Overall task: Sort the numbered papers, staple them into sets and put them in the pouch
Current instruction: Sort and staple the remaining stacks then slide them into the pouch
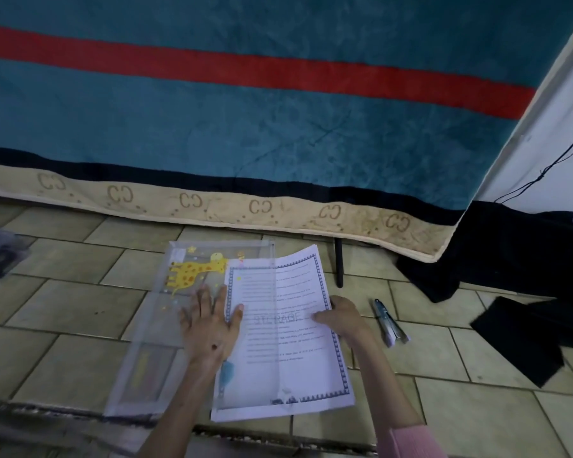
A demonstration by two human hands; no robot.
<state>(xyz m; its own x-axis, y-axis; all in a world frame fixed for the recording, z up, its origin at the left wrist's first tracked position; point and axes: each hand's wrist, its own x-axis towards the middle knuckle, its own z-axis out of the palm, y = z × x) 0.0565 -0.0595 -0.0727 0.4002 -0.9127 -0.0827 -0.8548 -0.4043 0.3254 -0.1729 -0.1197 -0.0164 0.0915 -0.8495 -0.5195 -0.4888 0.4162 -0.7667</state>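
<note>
From the head view, the clear giraffe pouch (192, 312) lies on the tiled floor (80, 309). The papers (288, 335) sit half inside its right side. The left hand (209, 325) presses flat on the pouch, fingers spread; the right hand (341, 319) pinches the papers' right edge. A stapler (389, 323) lies right of the pouch.

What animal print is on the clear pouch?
A yellow giraffe with orange spots on the pouch, clearest in the head view.

Dim, flat indoor light, soft focus throughout.
The blanket (245, 127) reads dark; its straight stripe and hem bow from wide-angle distortion. The page (288, 325) text is smeared, and objects at the left edge blur.
</note>
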